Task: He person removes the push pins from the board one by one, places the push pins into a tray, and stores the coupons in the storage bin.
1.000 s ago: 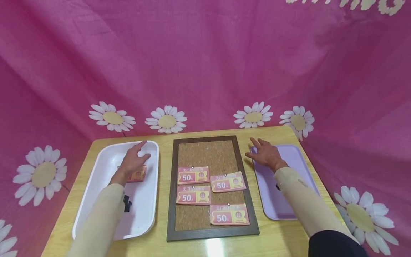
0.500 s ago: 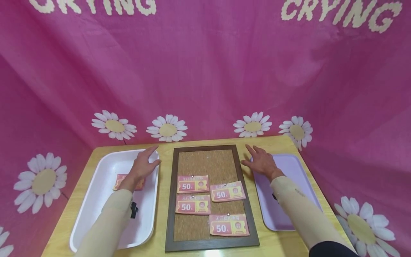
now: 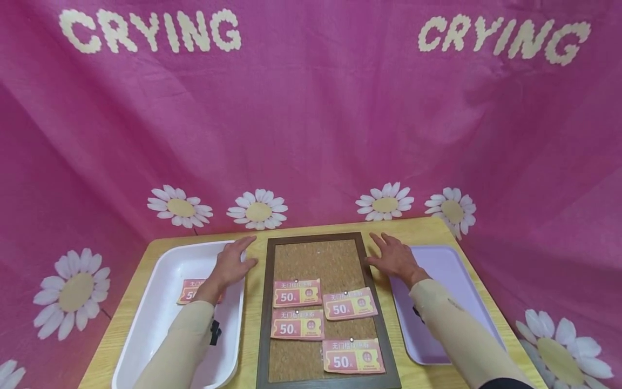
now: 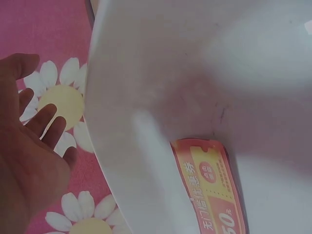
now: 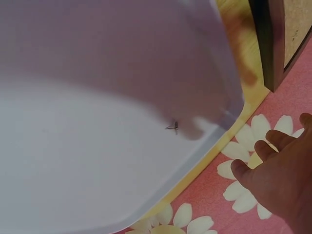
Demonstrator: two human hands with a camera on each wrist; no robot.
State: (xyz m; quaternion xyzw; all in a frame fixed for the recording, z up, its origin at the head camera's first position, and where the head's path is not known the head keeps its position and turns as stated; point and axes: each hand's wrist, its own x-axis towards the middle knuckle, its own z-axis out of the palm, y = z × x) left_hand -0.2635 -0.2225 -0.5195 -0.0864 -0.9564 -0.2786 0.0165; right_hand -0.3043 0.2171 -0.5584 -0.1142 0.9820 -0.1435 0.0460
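Head view, lower left: a white tray (image 3: 155,316) holds a loose 50-yuan coupon (image 3: 191,290), partly hidden. Over the tray's upper-right corner is the left hand (image 3: 232,266), fingers outstretched, gripping nothing. Lower centre, four pinned coupons (image 3: 293,327) lie on a framed corkboard (image 3: 293,363). Lower right, the right hand (image 3: 392,258), fingers likewise spread and bare, is at the upper-left corner of a purple tray (image 3: 452,270). Both hands seem merely poised; taking the loose 50-yuan coupon would call for lowering the left hand and pinching an edge.

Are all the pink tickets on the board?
No, a pink ticket lies in the white tray, apart from the corkboard.
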